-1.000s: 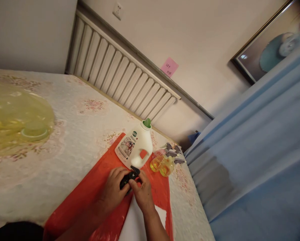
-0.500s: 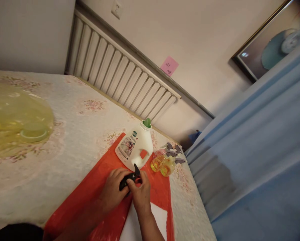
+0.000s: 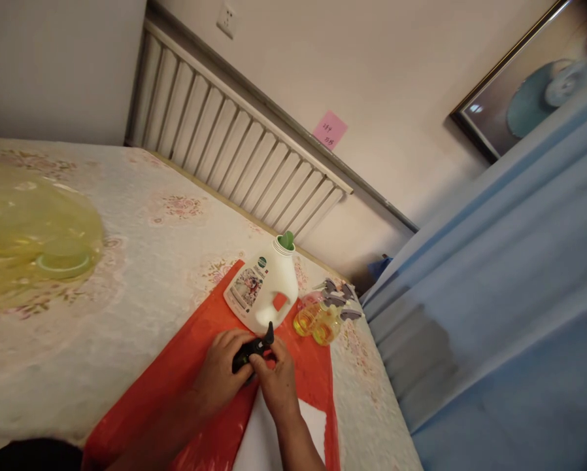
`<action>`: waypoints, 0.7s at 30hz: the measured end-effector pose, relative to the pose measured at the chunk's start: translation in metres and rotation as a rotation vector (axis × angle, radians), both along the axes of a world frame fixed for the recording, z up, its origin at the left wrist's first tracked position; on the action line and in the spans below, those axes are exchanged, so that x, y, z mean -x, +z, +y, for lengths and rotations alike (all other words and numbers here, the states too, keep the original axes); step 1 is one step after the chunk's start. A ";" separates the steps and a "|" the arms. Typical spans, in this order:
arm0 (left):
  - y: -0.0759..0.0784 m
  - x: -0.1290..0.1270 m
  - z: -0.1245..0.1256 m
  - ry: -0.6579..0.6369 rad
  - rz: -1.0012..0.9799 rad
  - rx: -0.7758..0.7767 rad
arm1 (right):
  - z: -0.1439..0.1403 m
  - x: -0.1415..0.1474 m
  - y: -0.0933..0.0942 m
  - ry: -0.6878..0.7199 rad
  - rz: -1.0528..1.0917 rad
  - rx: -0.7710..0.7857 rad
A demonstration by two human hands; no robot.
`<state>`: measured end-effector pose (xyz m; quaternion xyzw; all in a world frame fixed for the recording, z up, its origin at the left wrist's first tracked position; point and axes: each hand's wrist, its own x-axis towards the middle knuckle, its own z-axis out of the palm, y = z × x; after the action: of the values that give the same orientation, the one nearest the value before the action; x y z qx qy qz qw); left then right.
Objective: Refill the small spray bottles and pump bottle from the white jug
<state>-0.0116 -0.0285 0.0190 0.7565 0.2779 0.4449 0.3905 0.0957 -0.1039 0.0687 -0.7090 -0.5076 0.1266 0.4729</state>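
My left hand (image 3: 221, 364) is wrapped around the body of a small black pump bottle (image 3: 245, 354), which lies tilted above the red plastic sheet (image 3: 195, 386). The fingers of my right hand (image 3: 280, 381) pinch it near its neck, just below the upturned black nozzle. Part of the bottle is hidden behind both hands. Right beyond them stands a white handled jug (image 3: 274, 278) with a printed label and something green in its mouth. To its right are several small clear bottles (image 3: 327, 327) of yellow and pinkish liquid with grey trigger tops.
White paper (image 3: 313, 422) lies by my right forearm. A yellow translucent bag (image 3: 38, 222) with a round lidded thing rests at the left on the floral tablecloth (image 3: 141, 261). A radiator (image 3: 234, 131) runs behind the table; a blue curtain (image 3: 494, 294) hangs at the right.
The black nozzle has swung slightly to the right and points more upright. My right hand has turned a little with it; my left hand keeps its hold.
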 end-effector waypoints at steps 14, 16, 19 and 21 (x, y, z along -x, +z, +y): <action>-0.005 -0.002 0.002 -0.004 0.003 0.007 | 0.002 -0.002 -0.003 0.014 -0.015 -0.044; -0.005 -0.002 0.002 -0.005 0.002 0.017 | 0.000 -0.003 -0.002 0.039 -0.008 -0.048; -0.004 -0.002 0.001 -0.009 0.003 0.024 | 0.003 -0.001 -0.006 -0.056 0.006 -0.038; -0.002 -0.002 0.000 -0.008 0.002 0.026 | 0.007 0.001 -0.011 -0.138 0.010 -0.043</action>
<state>-0.0099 -0.0280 0.0172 0.7529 0.2812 0.4388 0.4018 0.0943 -0.0970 0.0577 -0.7316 -0.4576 0.0863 0.4980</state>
